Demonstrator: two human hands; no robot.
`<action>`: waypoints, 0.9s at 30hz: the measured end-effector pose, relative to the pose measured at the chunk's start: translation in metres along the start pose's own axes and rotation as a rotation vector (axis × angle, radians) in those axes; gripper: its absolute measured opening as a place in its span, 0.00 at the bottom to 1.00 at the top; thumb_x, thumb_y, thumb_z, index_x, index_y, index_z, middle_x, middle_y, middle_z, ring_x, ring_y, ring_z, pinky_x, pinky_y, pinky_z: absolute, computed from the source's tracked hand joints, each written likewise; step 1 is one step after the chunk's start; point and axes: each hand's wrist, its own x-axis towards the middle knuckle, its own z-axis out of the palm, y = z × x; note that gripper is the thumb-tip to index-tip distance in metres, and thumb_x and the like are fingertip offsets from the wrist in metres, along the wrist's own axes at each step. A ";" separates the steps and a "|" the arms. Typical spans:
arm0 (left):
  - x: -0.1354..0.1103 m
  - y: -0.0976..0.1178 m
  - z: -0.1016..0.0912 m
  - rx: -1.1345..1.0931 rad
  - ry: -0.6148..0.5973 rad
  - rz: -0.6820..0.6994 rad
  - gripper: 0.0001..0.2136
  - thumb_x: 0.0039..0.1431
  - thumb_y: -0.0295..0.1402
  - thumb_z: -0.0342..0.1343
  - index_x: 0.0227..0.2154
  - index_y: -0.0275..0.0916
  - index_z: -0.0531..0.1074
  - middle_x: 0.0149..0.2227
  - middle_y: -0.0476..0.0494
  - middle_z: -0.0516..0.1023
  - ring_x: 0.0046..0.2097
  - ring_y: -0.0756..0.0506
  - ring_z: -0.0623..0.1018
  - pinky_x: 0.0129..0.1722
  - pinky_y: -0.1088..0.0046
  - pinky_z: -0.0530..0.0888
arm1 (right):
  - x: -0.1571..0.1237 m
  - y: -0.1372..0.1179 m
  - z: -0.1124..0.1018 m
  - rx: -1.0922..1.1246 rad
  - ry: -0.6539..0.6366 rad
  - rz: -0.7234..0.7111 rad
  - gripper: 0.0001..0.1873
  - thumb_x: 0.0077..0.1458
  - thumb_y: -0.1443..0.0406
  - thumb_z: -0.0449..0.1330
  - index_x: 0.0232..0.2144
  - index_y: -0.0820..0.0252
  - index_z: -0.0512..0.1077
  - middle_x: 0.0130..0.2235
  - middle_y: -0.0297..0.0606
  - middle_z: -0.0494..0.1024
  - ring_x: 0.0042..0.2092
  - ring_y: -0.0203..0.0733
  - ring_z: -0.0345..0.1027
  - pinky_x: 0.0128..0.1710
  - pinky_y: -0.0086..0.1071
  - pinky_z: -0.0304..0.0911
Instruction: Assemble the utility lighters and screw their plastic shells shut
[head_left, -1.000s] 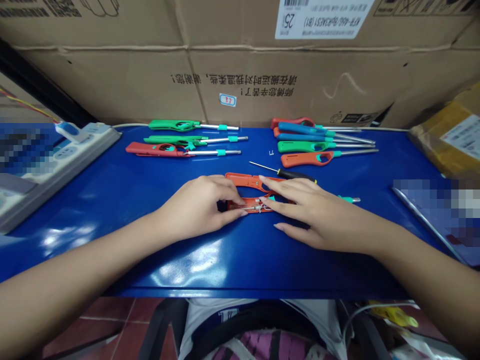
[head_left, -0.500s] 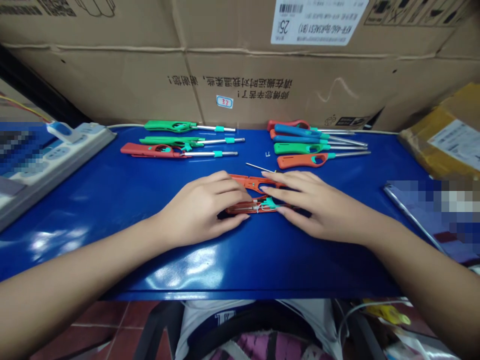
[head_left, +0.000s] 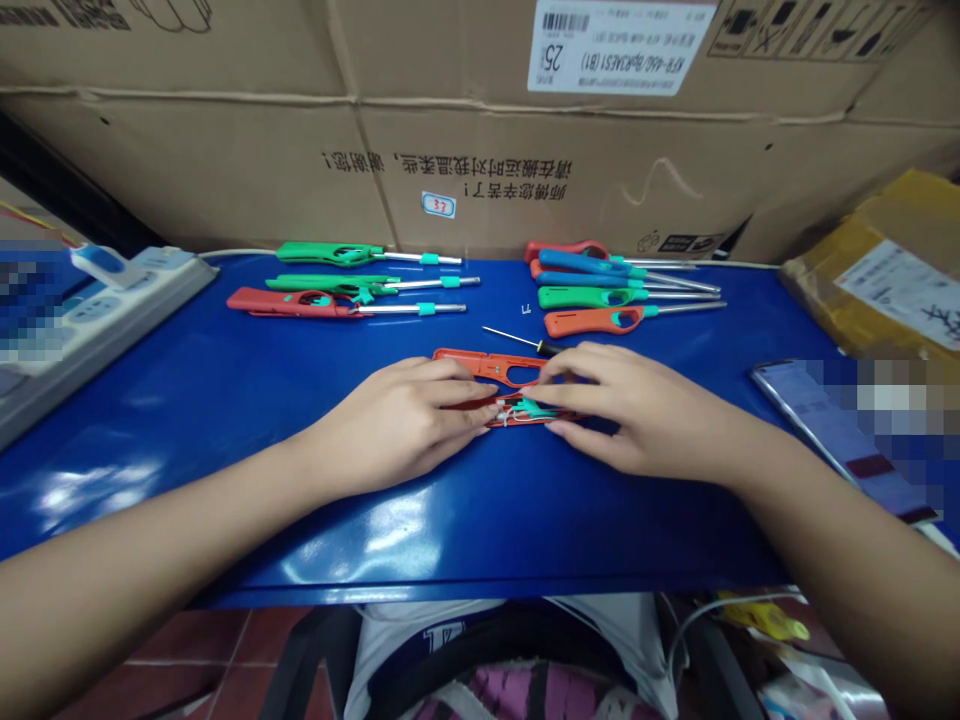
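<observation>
1. Head view, place: an opened orange lighter lies on the bench [head_left: 480, 530] between the hands; its filled half [head_left: 523, 424] sits nearest the person, the bare half [head_left: 471, 363] just beyond.
2. Head view, hands: the left hand [head_left: 409, 415] bends over the filled half's left end, fingertips at the inner parts (whether they pinch anything, I cannot tell). The right hand [head_left: 622, 405] curls around the right end, thumb on the near side, fingers across.
3. Head view, handling: the shell looks like light, stiff, smooth plastic, best held by its long edges; the teal trigger [head_left: 537, 408] and thin white wire seem loose and delicate, better left unsqueezed.
</observation>
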 end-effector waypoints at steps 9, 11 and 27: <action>0.000 0.000 0.001 0.036 -0.008 0.027 0.14 0.73 0.33 0.48 0.45 0.39 0.81 0.48 0.43 0.84 0.48 0.40 0.82 0.47 0.60 0.80 | -0.002 -0.007 0.007 -0.045 -0.176 -0.017 0.25 0.67 0.61 0.55 0.63 0.63 0.67 0.69 0.53 0.61 0.69 0.56 0.57 0.66 0.55 0.56; -0.001 0.000 0.003 0.030 0.004 0.032 0.13 0.72 0.32 0.49 0.45 0.39 0.80 0.48 0.43 0.84 0.48 0.40 0.83 0.46 0.60 0.80 | -0.003 -0.006 0.007 -0.045 -0.181 -0.017 0.25 0.67 0.61 0.55 0.64 0.62 0.66 0.70 0.53 0.60 0.69 0.57 0.56 0.67 0.56 0.55; -0.003 -0.025 0.006 -0.194 0.088 -0.287 0.12 0.67 0.32 0.53 0.48 0.38 0.79 0.51 0.38 0.81 0.52 0.40 0.78 0.53 0.58 0.76 | 0.000 0.030 0.009 -0.040 0.050 0.087 0.16 0.67 0.68 0.54 0.50 0.52 0.77 0.52 0.44 0.76 0.53 0.51 0.68 0.51 0.49 0.64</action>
